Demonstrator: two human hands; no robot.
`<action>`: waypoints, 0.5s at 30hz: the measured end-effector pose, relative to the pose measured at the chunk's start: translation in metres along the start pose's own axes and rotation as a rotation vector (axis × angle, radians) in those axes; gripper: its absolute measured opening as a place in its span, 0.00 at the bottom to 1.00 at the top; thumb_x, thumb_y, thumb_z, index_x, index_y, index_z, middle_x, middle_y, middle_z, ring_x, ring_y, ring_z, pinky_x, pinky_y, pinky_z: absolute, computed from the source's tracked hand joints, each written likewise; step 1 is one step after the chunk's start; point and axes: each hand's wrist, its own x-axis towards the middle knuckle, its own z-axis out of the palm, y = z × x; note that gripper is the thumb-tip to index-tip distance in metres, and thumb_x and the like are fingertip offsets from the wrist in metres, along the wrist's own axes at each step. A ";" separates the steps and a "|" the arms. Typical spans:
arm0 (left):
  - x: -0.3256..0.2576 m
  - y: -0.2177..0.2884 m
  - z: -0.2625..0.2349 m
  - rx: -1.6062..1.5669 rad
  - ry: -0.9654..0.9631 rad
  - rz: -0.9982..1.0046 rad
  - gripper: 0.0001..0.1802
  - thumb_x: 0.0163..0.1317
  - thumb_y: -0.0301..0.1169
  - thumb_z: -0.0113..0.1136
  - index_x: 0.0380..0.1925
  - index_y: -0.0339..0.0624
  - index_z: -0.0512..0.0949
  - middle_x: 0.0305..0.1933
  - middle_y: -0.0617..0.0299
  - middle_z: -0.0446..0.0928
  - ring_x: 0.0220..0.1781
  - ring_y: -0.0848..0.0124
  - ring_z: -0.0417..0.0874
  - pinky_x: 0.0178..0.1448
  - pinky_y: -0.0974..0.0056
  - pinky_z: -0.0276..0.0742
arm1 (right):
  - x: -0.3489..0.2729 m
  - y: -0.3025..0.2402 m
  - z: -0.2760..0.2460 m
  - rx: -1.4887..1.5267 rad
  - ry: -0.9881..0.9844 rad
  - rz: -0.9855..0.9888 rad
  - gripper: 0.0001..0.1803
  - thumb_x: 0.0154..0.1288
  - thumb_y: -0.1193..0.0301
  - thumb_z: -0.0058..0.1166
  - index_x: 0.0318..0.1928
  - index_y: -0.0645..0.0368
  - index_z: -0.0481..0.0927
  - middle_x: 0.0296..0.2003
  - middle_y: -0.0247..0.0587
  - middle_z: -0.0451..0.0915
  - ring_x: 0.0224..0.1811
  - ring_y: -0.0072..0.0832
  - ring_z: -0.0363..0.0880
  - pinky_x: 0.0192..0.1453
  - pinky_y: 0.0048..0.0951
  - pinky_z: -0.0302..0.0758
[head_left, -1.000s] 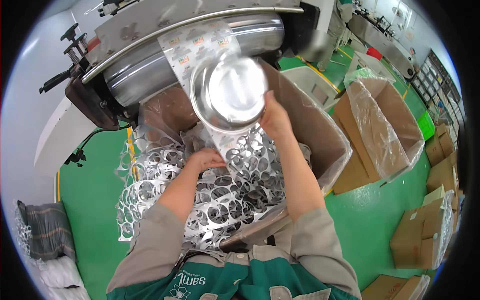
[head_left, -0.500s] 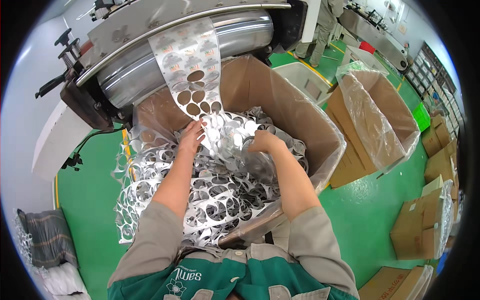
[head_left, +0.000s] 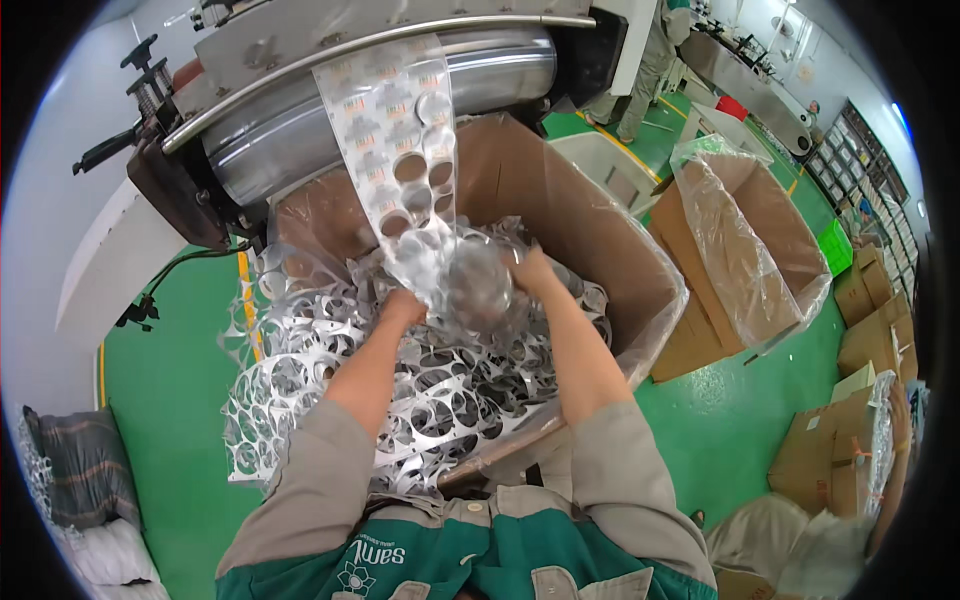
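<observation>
A silvery printed strip (head_left: 385, 115) punched with round holes hangs from the machine's steel roller (head_left: 275, 150) into a big cardboard box (head_left: 600, 245). Its lower end is smeared by motion into a blurred, bunched mass (head_left: 480, 280) between my hands. My left hand (head_left: 403, 308) is closed at the left side of that bunch, fingers curled on the strip's edge. On the right side, slightly farther off, my right hand (head_left: 532, 274) grips the blurred strip, its fingertips partly hidden. Beneath both hands lies a tangled heap of punched scrap (head_left: 290, 400), which spills over the box's left side.
Clear plastic lines the box. A second lined carton (head_left: 690, 270) stands to the right, with a white bin (head_left: 590, 160) behind it. More cartons (head_left: 820, 450) line the right side. A person's beige clothing (head_left: 755, 540) shows at lower right; another person (head_left: 650, 60) stands at the back.
My left hand has come down from the hanging strip and closed. My right hand has shifted slightly up and away. The bunched strip has moved between them. A person has appeared at lower right.
</observation>
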 end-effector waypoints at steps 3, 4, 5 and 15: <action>-0.015 -0.006 -0.001 0.150 0.067 -0.120 0.17 0.42 0.35 0.61 0.32 0.35 0.80 0.40 0.47 0.79 0.44 0.56 0.80 0.49 0.60 0.75 | -0.035 -0.050 -0.051 -0.234 -0.598 -0.016 0.39 0.42 0.55 0.63 0.48 0.74 0.69 0.39 0.58 0.77 0.43 0.43 0.76 0.47 0.33 0.72; -0.013 -0.009 0.005 0.141 0.072 -0.086 0.18 0.42 0.35 0.62 0.33 0.35 0.80 0.41 0.46 0.79 0.45 0.56 0.80 0.50 0.59 0.75 | -0.032 -0.060 -0.065 -0.330 -0.631 -0.137 0.36 0.42 0.53 0.61 0.45 0.71 0.73 0.42 0.57 0.76 0.46 0.45 0.74 0.51 0.33 0.71; -0.011 -0.011 0.012 0.130 0.075 -0.060 0.19 0.42 0.36 0.62 0.34 0.34 0.80 0.42 0.46 0.78 0.46 0.56 0.79 0.50 0.59 0.74 | -0.028 -0.069 -0.079 -0.425 -0.672 -0.260 0.33 0.41 0.51 0.60 0.41 0.68 0.78 0.45 0.57 0.76 0.50 0.47 0.73 0.54 0.34 0.69; -0.059 0.023 0.048 0.357 -0.007 0.114 0.21 0.40 0.36 0.64 0.33 0.32 0.79 0.41 0.43 0.78 0.43 0.51 0.80 0.47 0.56 0.75 | -0.008 -0.082 -0.068 1.456 -0.409 0.211 0.25 0.66 0.59 0.45 0.56 0.63 0.64 0.52 0.43 0.71 0.52 0.31 0.72 0.56 0.37 0.69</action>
